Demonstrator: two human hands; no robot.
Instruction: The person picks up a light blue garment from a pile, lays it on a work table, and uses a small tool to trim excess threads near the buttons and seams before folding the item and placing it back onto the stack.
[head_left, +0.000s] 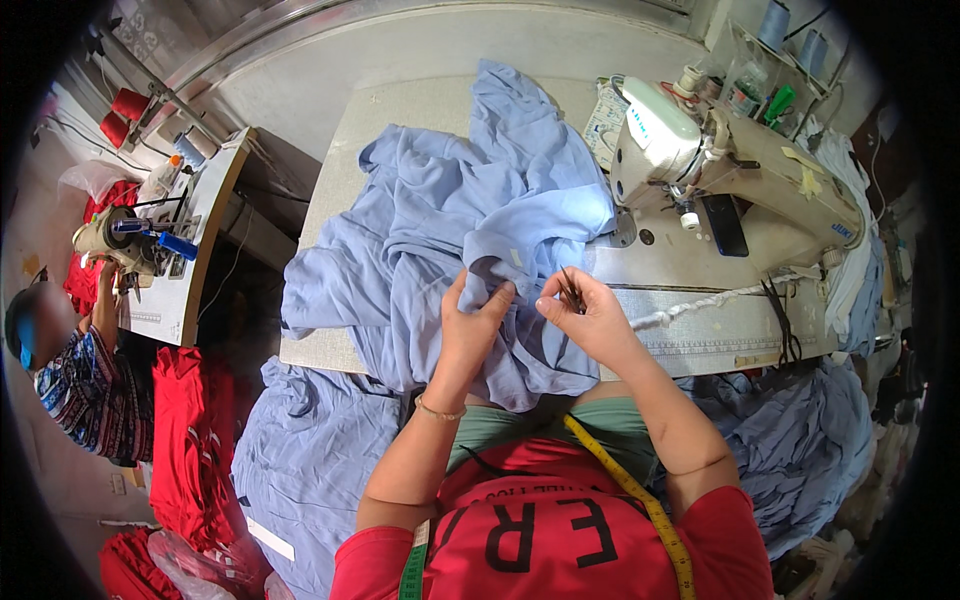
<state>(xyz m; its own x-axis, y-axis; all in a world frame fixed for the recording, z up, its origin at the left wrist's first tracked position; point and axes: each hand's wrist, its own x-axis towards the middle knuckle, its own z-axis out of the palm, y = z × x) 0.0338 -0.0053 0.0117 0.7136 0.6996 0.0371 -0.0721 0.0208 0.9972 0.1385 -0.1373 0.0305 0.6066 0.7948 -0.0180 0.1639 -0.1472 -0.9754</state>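
A light blue garment (430, 220) lies bunched over the sewing table, part of it hanging off the front edge. My left hand (472, 328) is closed on a folded, curved edge of it, thumb on top, with a small pale label close by. Just to the right, my right hand (592, 318) holds small dark thread snips (571, 290), their points upward and near the cloth. Whether the blades touch the fabric I cannot tell. The sewing machine (745, 165) stands to the right of the garment.
A dark phone (726, 226) lies under the machine's arm. Black scissors (783, 318) rest at the table's right front. More blue cloth (310, 450) is heaped at lower left and right. Further left, a co-worker (85, 380) sits at another sewing machine (110, 235) beside red fabric (185, 440).
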